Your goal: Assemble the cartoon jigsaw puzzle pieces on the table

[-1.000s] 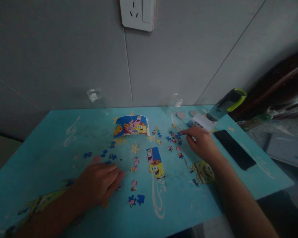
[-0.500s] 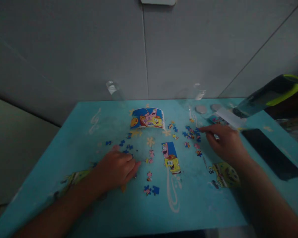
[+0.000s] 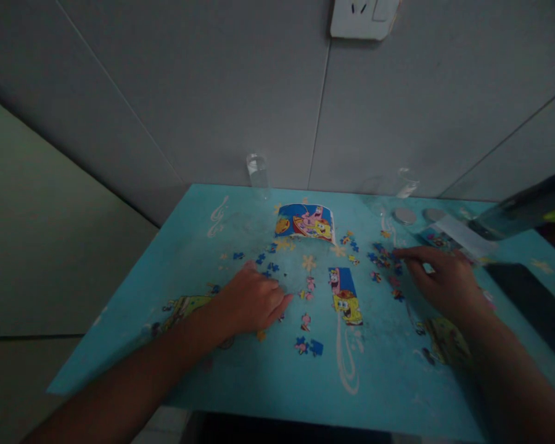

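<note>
Your right grip (image 3: pixel 446 280), nearer the cluster of small blue-based cardboard jigsaw pieces (image 3: pixel 381 258) just left of its extended index fingertip (image 3: pixel 398 253), and your left grip (image 3: pixel 258 300) flank the rectangular blue-and-yellow puzzle section (image 3: pixel 345 296), long axis pointing away from you; whether either grasps anything cannot be told.

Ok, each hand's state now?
Left hand: partly curled, underside hidden; grip cannot be told.
Right hand: at the clustered puzzle pieces; grip cannot be told.
</note>
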Demonstrator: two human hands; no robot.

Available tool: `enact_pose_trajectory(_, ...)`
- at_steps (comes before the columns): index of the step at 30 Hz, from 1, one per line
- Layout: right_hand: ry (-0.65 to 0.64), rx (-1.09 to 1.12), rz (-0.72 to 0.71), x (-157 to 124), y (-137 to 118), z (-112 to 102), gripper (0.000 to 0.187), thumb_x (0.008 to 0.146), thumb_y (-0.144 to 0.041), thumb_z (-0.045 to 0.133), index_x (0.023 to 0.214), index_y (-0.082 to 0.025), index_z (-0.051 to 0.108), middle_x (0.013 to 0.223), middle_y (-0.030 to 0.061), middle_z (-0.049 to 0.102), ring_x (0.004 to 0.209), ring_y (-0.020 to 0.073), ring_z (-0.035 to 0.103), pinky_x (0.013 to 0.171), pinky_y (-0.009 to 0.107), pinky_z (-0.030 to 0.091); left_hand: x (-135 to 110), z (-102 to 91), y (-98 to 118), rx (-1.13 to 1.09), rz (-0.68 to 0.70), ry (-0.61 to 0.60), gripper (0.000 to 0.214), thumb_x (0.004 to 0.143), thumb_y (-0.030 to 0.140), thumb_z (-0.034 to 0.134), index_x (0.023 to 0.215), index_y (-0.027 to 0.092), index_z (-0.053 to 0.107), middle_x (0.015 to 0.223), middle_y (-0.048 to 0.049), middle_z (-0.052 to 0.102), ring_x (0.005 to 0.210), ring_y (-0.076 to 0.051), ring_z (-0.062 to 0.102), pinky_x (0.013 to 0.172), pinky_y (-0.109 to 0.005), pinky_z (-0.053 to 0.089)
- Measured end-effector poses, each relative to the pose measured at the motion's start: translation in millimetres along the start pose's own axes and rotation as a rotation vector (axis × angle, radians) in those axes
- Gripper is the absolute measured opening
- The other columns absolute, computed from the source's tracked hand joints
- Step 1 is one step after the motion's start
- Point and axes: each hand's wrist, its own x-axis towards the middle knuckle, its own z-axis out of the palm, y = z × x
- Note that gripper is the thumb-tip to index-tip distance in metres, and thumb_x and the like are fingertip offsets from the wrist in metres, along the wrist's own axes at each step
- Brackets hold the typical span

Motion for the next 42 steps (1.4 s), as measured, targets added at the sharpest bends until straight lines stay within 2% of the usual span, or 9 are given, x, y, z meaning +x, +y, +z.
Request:
enact_pose_trajectory(6, 0.005, -0.027, 0.015, 1.6, 7.6, -0.5, 0.026, 0.093, -0.026, 0.056, 0.108, -0.024, 0.077, 0.093, 0.0048, 0.078, 0.069, 0.0219, 0.072, 0.068, 0.035, 0.056, 0.5, -2.5, -1.1, 0.05, 0.014, -0.001, 0.043, 0.102, 0.031, 0.045, 0.066, 0.017, 0.064, 0.06, -0.0018, 0.062, 0.052, -0.016, 0.054, 0.072, -0.039, 0.048)
enact_pose_trajectory(13, -0.003, -0.01, 0.044, 2.8, -0.6, -0.2, 0.027, 0.093, -0.026, 0.054, 0.107, -0.022, 0.077, 0.095, 0.0064, 0.079, 0.072, 0.0228, 0.072, 0.071, 0.037, 0.056, 0.0, -2.4, 0.0, -0.013, 0.049, 0.052, 0.043, 0.103, 0.033, 0.044, 0.065, 0.019, 0.06, 0.059, 0.0004, 0.059, 0.051, -0.017, 0.052, 0.067, -0.039, 0.045)
enact_pose_trajectory(18, -0.016, 0.003, 0.046, 2.9, -4.0, -0.4, 0.028, 0.093, -0.025, 0.053, 0.108, -0.022, 0.077, 0.101, 0.0064, 0.078, 0.074, 0.0218, 0.072, 0.075, 0.037, 0.056, -1.0, 0.2, 0.2, -0.068, 0.078, 0.079, 0.043, 0.102, 0.03, 0.043, 0.063, 0.02, 0.057, 0.058, 0.0009, 0.055, 0.05, -0.016, 0.05, 0.058, -0.035, 0.038)
enact_pose_trajectory(27, -0.001, 0.001, 0.035, 2.3, -1.5, 0.5, 0.027, 0.093, -0.024, 0.054, 0.107, -0.021, 0.077, 0.098, 0.006, 0.079, 0.073, 0.021, 0.071, 0.073, 0.036, 0.056, -1.7, 0.5, 1.5, -0.082, 0.092, 0.063, 0.042, 0.102, 0.029, 0.044, 0.063, 0.019, 0.056, 0.058, 0.0009, 0.054, 0.051, -0.015, 0.05, 0.056, -0.033, 0.037)
enact_pose_trajectory(34, -0.028, -0.001, 0.043, 2.4, -1.0, 0.6, 0.028, 0.092, -0.023, 0.053, 0.108, -0.021, 0.076, 0.101, 0.0064, 0.078, 0.079, 0.0228, 0.072, 0.074, 0.036, 0.056, -2.3, 4.4, 0.9, -0.074, 0.091, 0.092, 0.041, 0.102, 0.03, 0.045, 0.064, 0.02, 0.055, 0.058, 0.0018, 0.055, 0.051, -0.016, 0.049, 0.063, -0.035, 0.042)
enact_pose_trajectory(42, -0.032, 0.011, 0.035, 1.9, -1.3, 2.6, 0.028, 0.093, -0.024, 0.053, 0.109, -0.023, 0.076, 0.103, 0.0062, 0.078, 0.084, 0.0243, 0.073, 0.076, 0.038, 0.058, -2.7, 4.9, 1.2, -0.065, 0.114, 0.109, 0.041, 0.102, 0.028, 0.044, 0.063, 0.02, 0.056, 0.058, 0.0012, 0.054, 0.05, -0.015, 0.047, 0.058, -0.033, 0.039)
